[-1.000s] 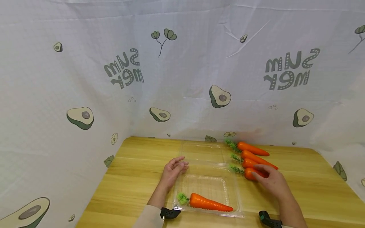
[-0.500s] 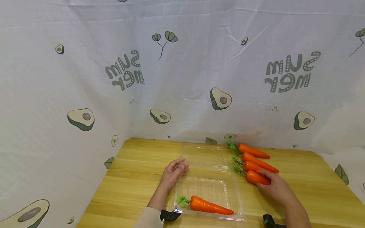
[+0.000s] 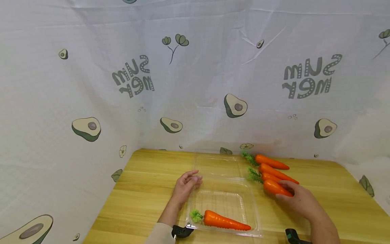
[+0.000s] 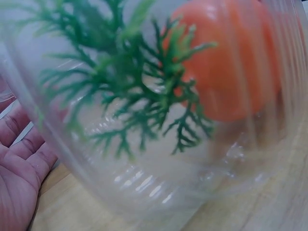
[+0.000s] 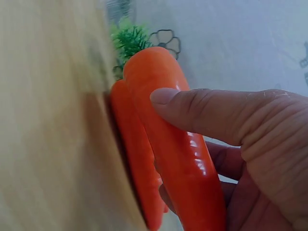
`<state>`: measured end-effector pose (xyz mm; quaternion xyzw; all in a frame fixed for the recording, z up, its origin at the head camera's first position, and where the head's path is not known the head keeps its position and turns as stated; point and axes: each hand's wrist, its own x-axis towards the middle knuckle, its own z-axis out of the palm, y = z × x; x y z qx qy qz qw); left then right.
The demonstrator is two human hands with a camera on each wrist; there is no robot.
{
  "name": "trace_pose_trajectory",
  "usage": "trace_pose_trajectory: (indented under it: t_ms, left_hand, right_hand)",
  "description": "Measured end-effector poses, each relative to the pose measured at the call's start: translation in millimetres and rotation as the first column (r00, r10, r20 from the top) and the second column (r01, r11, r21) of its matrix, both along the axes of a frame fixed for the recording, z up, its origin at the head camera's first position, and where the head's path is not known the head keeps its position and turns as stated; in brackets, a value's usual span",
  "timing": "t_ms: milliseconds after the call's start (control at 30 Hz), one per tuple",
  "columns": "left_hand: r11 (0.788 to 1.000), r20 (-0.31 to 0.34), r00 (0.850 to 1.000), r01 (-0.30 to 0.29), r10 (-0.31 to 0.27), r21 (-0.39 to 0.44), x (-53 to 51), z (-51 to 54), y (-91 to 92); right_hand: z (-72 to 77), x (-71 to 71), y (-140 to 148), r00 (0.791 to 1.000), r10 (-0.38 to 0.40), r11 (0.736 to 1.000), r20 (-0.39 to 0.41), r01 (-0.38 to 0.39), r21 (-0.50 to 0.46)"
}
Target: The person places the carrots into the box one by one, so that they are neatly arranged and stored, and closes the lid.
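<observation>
We are seeing worktop [image 3: 134, 193] beyond the clear box [image 3: 217, 200]; right fingers [image 3: 290, 185] are pinching a carrot [image 3: 273, 187], left fingers [image 3: 188, 176] lying relaxed, slightly apart.

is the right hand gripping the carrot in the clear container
No, the right hand grips a different carrot, outside the clear container.

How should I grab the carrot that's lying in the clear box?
Probably by its thick end, just beside the leafy top, reaching from straight above. The carrot lies on its side along the near edge of the clear box, which is open on top, and the other end narrows to a thin tip.
</observation>
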<state>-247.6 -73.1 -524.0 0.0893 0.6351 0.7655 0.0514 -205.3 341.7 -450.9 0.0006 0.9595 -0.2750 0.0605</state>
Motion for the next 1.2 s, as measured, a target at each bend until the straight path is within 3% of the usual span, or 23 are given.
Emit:
trace_pose_trajectory:
  t_ms: [267,567,800,1200]
  left_hand:
    - [1.000,0.001,1.000,0.005,-0.005,0.000,0.5,-1.6,-1.6]
    - [1.000,-0.007,1.000,0.006,-0.006,0.008,0.3,-1.8,-0.8]
    - [1.000,-0.007,1.000,0.014,-0.014,0.026,1.2,0.1,-0.1]
    - [1.000,-0.001,1.000,0.009,-0.009,0.026,2.5,0.8,-0.3]
  right_hand:
    - [22.1,7.7,-4,0.999,-0.043,0.999,-0.031,0.043,-0.018]
    - [39.5,16.5,-29,0.986,-0.058,0.998,-0.155,0.053,-0.037]
    - [43.8,21.6,-50,0.961,-0.016,0.997,-0.276,-0.006,-0.078]
    - [47.1,27.8,-79,0.942,0.054,0.980,-0.331,-0.115,-0.165]
